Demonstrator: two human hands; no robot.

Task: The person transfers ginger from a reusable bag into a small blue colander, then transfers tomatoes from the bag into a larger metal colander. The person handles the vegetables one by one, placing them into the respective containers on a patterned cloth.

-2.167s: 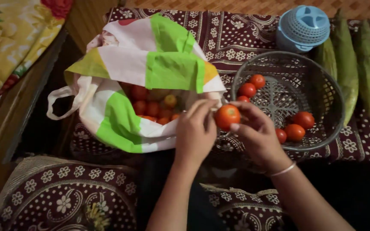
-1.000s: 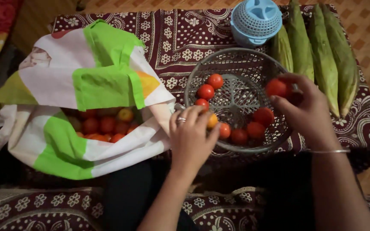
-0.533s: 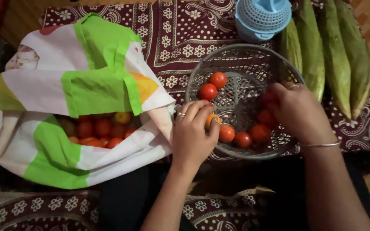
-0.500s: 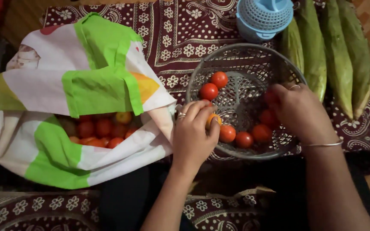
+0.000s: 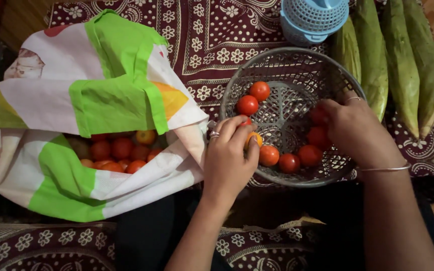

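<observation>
A: Head view, nearest first: what does the left hand [image 5: 227,158] have?

B: Its fingers [image 5: 237,131] are closed around a small orange tomato [image 5: 253,139], held at the near left rim of the basket [image 5: 297,62], just above the mesh.

A: And the right hand [image 5: 357,133]?

B: It is inside the basket on the right, fingers curled over a red tomato [image 5: 318,136]; whether they grip it I cannot tell.

A: Which hand is nearer the bag [image 5: 101,95]?

B: The left; the bag's open mouth with more tomatoes [image 5: 116,150] lies just to its left. Farther off, green gourds [image 5: 403,60] and a blue strainer [image 5: 317,17] sit on the patterned surface [image 5: 207,35].
</observation>
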